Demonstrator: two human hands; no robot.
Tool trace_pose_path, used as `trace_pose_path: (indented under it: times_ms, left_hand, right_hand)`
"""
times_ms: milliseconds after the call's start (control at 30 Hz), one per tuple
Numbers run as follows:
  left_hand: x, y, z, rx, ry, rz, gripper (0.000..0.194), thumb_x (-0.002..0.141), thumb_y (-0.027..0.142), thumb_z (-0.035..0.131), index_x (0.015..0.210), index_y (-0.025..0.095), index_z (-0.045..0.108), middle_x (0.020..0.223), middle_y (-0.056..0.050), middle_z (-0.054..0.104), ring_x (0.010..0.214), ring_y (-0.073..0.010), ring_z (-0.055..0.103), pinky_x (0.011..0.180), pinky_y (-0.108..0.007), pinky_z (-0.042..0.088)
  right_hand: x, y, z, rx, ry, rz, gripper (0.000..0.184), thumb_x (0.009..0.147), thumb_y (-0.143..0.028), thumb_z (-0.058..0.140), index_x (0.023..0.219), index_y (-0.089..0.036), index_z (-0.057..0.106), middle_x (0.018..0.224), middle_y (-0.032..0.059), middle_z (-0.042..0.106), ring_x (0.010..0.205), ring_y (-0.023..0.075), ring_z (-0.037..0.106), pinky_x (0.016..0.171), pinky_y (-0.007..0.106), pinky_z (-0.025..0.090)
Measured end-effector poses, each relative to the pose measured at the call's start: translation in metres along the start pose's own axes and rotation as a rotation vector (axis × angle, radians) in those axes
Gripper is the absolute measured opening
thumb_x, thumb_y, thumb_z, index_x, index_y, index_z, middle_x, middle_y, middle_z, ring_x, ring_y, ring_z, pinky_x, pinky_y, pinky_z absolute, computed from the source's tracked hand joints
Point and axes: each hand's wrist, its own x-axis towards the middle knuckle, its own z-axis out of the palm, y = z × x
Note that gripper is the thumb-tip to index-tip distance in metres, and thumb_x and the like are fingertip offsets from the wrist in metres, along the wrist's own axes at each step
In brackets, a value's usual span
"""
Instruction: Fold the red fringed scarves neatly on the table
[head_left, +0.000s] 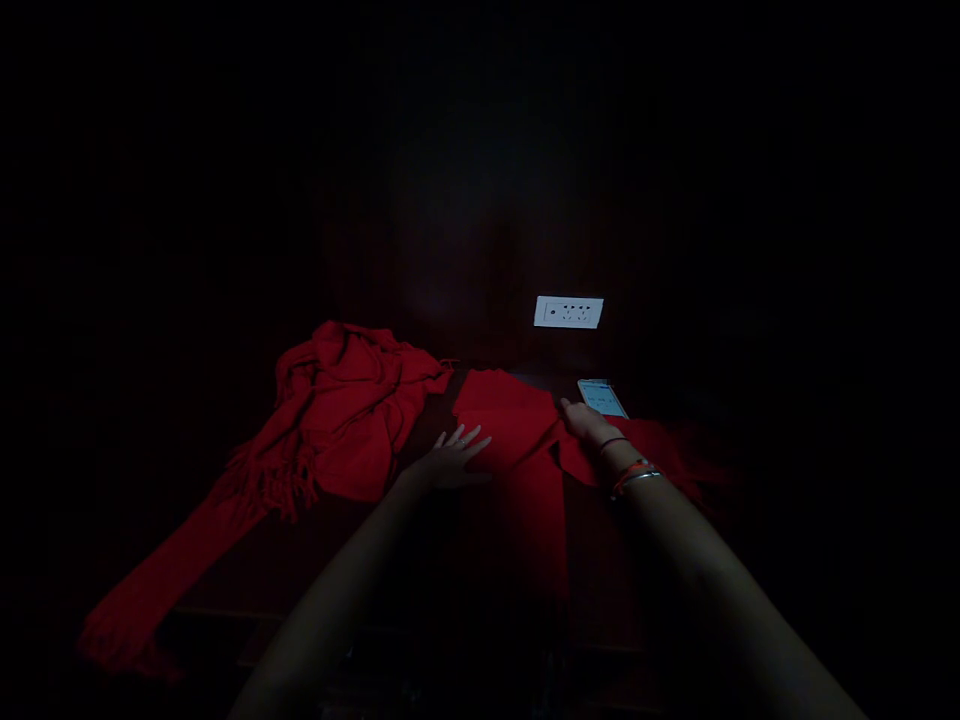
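The spread left hand (450, 462) is at the middle scarf (517, 400); whether the right hand (588, 424) grips it, I cannot tell. Smoothing seems in hand; next calls for gentle straightening.

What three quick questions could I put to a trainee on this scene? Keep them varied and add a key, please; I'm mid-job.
1. Fill in: the bare left hand has its fingers ____ (spread or curled into a fist).
2. True or false: the crumpled red cloth with fringed ends lies to the left of the white rectangular phone with a lit screen.
3. Multiple choice: which is nearest the phone? A: the left hand; B: the bare right hand; C: the crumpled cloth.

Key: 1. spread; 2. true; 3. B
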Motion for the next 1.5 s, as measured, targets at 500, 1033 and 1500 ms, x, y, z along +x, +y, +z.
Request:
trace_pose_path:
  times_ms: [500,1033,1500]
  left_hand:
    - [-0.010,-0.019,-0.011,-0.109,-0.197,-0.093,0.086,0.062,0.066,0.044,0.131,0.031,0.007,0.138,-0.004,-0.004,0.123,-0.0292,-0.007,0.093,-0.055,0.001]
    - [-0.065,0.020,-0.020,-0.152,0.077,-0.288,0.061,0.067,0.033,0.054,0.122,0.020,0.033,0.105,-0.006,0.055,0.094,-0.0204,0.052,0.074,-0.025,0.041]
    - [-0.062,0.037,-0.009,-0.015,0.206,-0.383,0.043,0.076,0.031,0.047,0.116,0.018,0.040,0.104,-0.009,0.055,0.095,-0.0204,0.052,0.079,-0.029,0.039]
  right_hand:
    - [-0.010,0.051,-0.052,-0.079,-0.119,-0.232,0.036,0.069,-0.036,0.056,0.099,-0.017,0.055,0.092,0.0077,0.058,0.083,0.0189,0.054,0.069,0.025,0.039]
    - [-0.075,-0.075,0.030,0.080,0.102,-0.513,0.050,0.082,-0.048,0.026,0.126,-0.025,0.031,0.132,0.0080,0.029,0.121,0.0276,0.020,0.093,0.049,0.019]
    - [-0.157,-0.104,0.014,0.280,0.052,-0.025,0.039,0.076,-0.023,0.045,0.113,-0.016,0.035,0.093,0.0108,0.057,0.080,0.0177,0.057,0.063,0.024,0.039]
